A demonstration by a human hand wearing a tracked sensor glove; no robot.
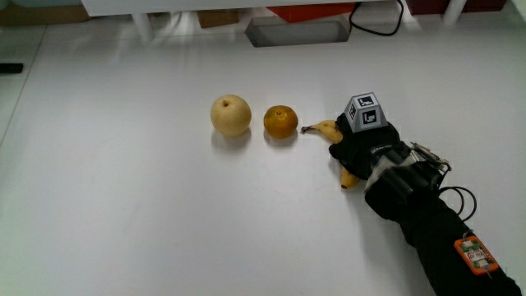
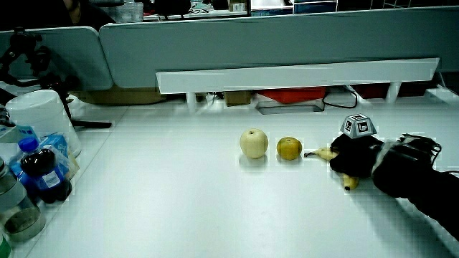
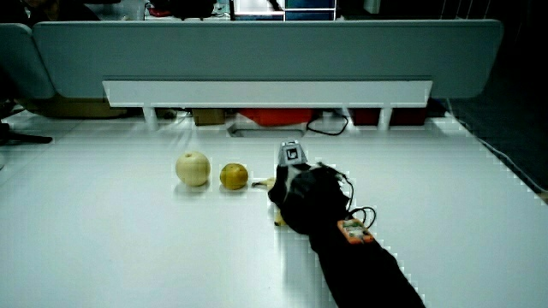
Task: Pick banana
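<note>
A yellow banana (image 1: pixel 328 128) lies on the white table (image 1: pixel 123 205) beside an orange (image 1: pixel 280 122). Its stem end points at the orange. The gloved hand (image 1: pixel 367 150) sits on the banana's middle with fingers curled around it, so only the stem end and the tip nearer the person show. The patterned cube (image 1: pixel 366 111) rides on the hand's back. Both side views show the hand (image 2: pixel 356 159) (image 3: pixel 301 193) low on the table over the banana (image 2: pixel 324 153) (image 3: pixel 265 183). The banana rests on the table surface.
A pale yellow apple (image 1: pixel 231 114) stands beside the orange, away from the hand. A grey tray (image 1: pixel 296 31) and a black cable (image 1: pixel 380 30) lie near the partition. Bottles (image 2: pixel 39 172) and a white container (image 2: pixel 39 118) crowd the table's edge in a side view.
</note>
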